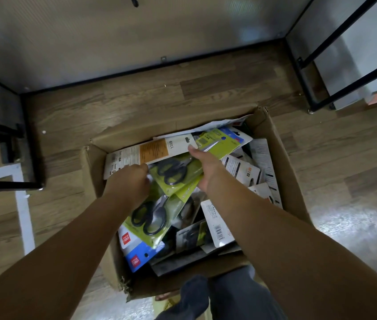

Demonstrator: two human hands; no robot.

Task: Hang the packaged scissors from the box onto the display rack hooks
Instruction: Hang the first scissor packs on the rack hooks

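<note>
An open cardboard box (282, 155) stands on the floor, filled with several packaged scissors. Both my hands are inside it. My right hand (206, 168) grips a green pack holding black-handled scissors (173, 174), thumb on top near the card's upper edge. My left hand (132, 183) has its fingers curled at the left edge of that same pack, beside a long white and orange card (146, 153). A second green pack of black scissors (150, 218) lies just below my left wrist. No display rack hook is plainly visible.
Black metal frame legs (335, 72) rise at the right and left (30, 139) of the box, with a pale panel (113, 42) behind. White tape (24, 213) marks the wooden floor at left. My leg in dark trousers (233, 296) is at the box's near side.
</note>
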